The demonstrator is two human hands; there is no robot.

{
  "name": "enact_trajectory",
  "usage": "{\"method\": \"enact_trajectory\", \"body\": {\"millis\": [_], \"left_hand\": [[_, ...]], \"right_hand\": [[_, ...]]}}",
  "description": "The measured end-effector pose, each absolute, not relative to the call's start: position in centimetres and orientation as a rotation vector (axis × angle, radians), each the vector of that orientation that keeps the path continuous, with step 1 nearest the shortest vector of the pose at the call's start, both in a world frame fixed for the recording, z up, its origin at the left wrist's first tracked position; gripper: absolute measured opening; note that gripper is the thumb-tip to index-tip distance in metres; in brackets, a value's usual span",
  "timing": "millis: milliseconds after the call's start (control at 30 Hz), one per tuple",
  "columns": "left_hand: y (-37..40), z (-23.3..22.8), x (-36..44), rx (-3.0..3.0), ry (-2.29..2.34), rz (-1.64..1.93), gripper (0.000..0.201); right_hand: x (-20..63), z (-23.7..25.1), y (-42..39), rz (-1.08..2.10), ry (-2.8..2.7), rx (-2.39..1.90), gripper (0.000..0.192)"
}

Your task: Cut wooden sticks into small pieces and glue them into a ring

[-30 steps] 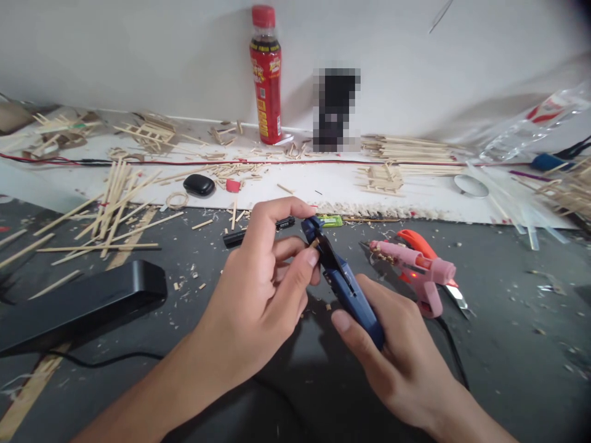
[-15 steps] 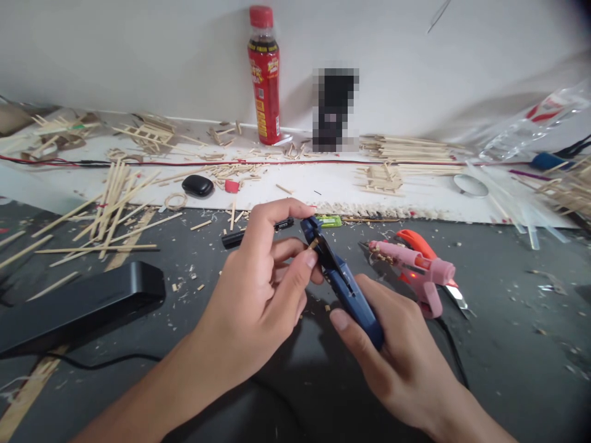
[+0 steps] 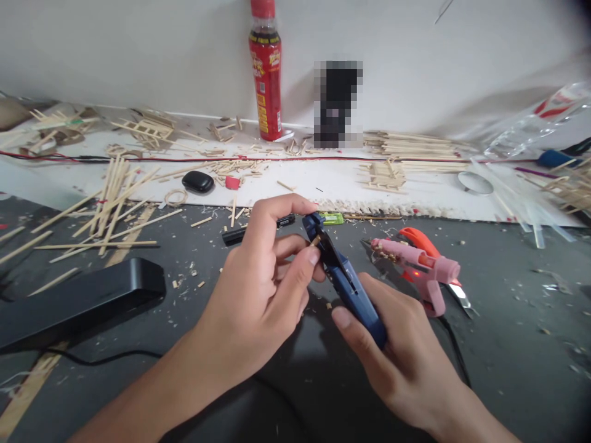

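Dark worktop (image 3: 508,295) (stick-littered) against pale wall (image 3: 138,49)

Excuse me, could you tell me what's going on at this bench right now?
A person is working with small wooden sticks. The right hand grips a blue cutter, and the left hand pinches a tiny stick piece at its blades. A pink glue gun lies just to the right, its red light on. Loose sticks and offcuts litter the table.

light: soft, even | shadows: faint | edges: bent, dark corners | blur: slight
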State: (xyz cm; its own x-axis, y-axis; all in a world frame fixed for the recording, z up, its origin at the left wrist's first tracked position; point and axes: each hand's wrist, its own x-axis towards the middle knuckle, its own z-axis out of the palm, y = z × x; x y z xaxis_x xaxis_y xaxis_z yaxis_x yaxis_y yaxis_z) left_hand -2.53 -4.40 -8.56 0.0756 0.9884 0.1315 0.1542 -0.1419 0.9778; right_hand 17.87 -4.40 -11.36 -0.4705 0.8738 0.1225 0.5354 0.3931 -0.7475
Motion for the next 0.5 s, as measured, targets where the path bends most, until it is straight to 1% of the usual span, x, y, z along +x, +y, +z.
{"method": "enact_trajectory", "body": {"millis": [100,167,300,400,500], "left_hand": [[-4.4,-8.7,-2.5,1.492,1.207,1.172,0.026],[-4.4,-8.7,-2.5,1.543,1.221,1.168,0.029],[-4.3,-8.2,-3.0,1.831,1.344,1.073,0.036],[-4.2,-7.6,-3.6,2.011,1.438,0.957,0.032],[-4.1,-7.1,-4.1,2.066,1.491,0.864,0.028]], "right_hand": [[17.8,-11.5,-4.4,0.861,-2.154,-1.235,0.029],[17.8,-11.6,-4.4,0.824,-2.153,-1.261,0.030],[17.6,-11.7,-4.5,0.726,-2.165,-1.299,0.030],[17.5,-11.9,-4.6,0.679,-2.180,-1.324,0.030],[17.2,-12.1,-4.6,0.628,-2.179,-1.379,0.031]]}}
